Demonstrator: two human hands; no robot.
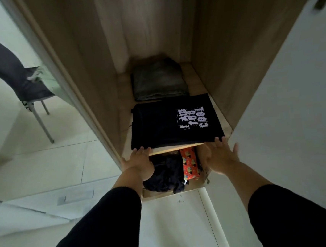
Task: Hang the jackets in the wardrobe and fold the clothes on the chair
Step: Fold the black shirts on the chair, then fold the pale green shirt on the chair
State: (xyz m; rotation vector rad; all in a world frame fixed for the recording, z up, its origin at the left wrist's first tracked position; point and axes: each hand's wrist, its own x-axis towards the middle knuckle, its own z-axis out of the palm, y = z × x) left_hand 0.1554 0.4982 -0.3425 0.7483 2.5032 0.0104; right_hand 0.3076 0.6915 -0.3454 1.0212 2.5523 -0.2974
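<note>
Head view: both hands, left (140,163) and right (221,153), fingers straight, touching folded black shirt (170,122) front edge.

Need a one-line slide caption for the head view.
Both open hands slide a folded black printed shirt onto the wardrobe shelf.

We are standing in a home bedroom: we are looking into an open wooden wardrobe (231,57) with folded clothes (174,120) on its shelf (176,148), a chair (34,96) draped with garments, and pale floor tiles (42,164).
</note>
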